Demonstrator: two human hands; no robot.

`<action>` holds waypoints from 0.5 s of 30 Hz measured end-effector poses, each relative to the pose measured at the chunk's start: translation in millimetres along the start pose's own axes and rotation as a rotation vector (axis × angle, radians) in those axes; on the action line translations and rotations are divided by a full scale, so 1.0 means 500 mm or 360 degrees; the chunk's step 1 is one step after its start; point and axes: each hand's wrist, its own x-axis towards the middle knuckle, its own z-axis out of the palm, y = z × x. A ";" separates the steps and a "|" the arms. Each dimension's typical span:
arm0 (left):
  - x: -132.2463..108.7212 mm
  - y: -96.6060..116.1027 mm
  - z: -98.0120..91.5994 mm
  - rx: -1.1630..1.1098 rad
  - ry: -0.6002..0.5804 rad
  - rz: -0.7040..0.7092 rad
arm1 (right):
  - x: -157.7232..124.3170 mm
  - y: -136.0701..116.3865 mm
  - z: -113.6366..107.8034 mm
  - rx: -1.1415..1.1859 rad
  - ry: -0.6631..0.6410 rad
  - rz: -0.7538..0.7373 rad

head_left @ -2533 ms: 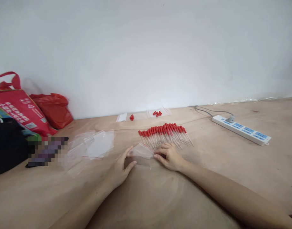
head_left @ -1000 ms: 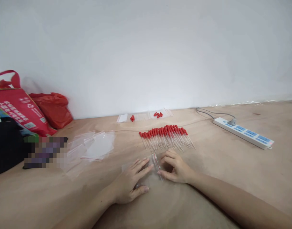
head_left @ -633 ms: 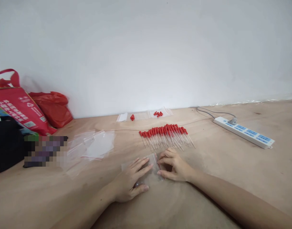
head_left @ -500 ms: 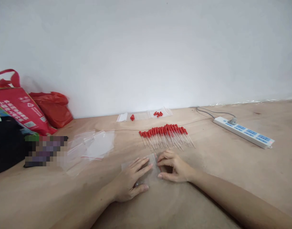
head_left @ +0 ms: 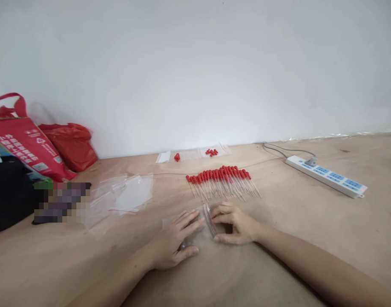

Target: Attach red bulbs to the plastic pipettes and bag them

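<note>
A clear zip-lock bag (head_left: pixel 209 221) with a red line along its closing strip lies on the wooden table in front of me. My left hand (head_left: pixel 179 239) rests flat on the bag's body, fingers stretched and apart, covering much of it. At the strip end, my right hand (head_left: pixel 235 224) is curled, its thumb and fingertips on the edge of the bag. Just beyond both hands, a row of droppers (head_left: pixel 219 175) with red rubber bulbs and clear stems lies side by side, bulbs pointing away.
Flat clear bags (head_left: pixel 131 195) lie at the left. Near the wall are loose red bulbs (head_left: pixel 211 152) and clear stems (head_left: pixel 189 155) on bags. A power strip (head_left: pixel 326 176) with a plugged-in cable sits right. Red bags (head_left: pixel 69 145) stand far left.
The strip end of the zip-lock bag has bent up and back to the left under my right fingertips. My left hand has stayed in place.
</note>
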 end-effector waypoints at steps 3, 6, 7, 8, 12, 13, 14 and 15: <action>0.001 0.007 -0.006 -0.0026 -0.0012 -0.0033 | 0.004 -0.006 0.000 0.0107 -0.0109 -0.0135; 0.003 0.015 -0.012 -0.0030 -0.0024 -0.0054 | 0.008 -0.010 0.001 0.0129 -0.0222 -0.0201; 0.003 0.017 -0.013 -0.0030 -0.0025 -0.0054 | 0.009 -0.011 0.002 0.0118 -0.0252 -0.0211; 0.004 0.018 -0.014 -0.0031 -0.0026 -0.0052 | 0.010 -0.012 0.001 0.0102 -0.0278 -0.0221; 0.003 0.018 -0.013 -0.0053 -0.0021 -0.0070 | 0.012 -0.015 -0.006 -0.0036 -0.0386 -0.0225; 0.002 0.017 -0.013 -0.0067 -0.0014 -0.0085 | 0.012 -0.016 -0.010 -0.0070 -0.0406 -0.0206; 0.000 0.014 -0.013 -0.0082 -0.0009 -0.0104 | 0.011 -0.016 -0.013 -0.0095 -0.0421 -0.0182; -0.002 0.012 -0.013 -0.0097 -0.0004 -0.0125 | 0.011 -0.016 -0.016 -0.0107 -0.0429 -0.0156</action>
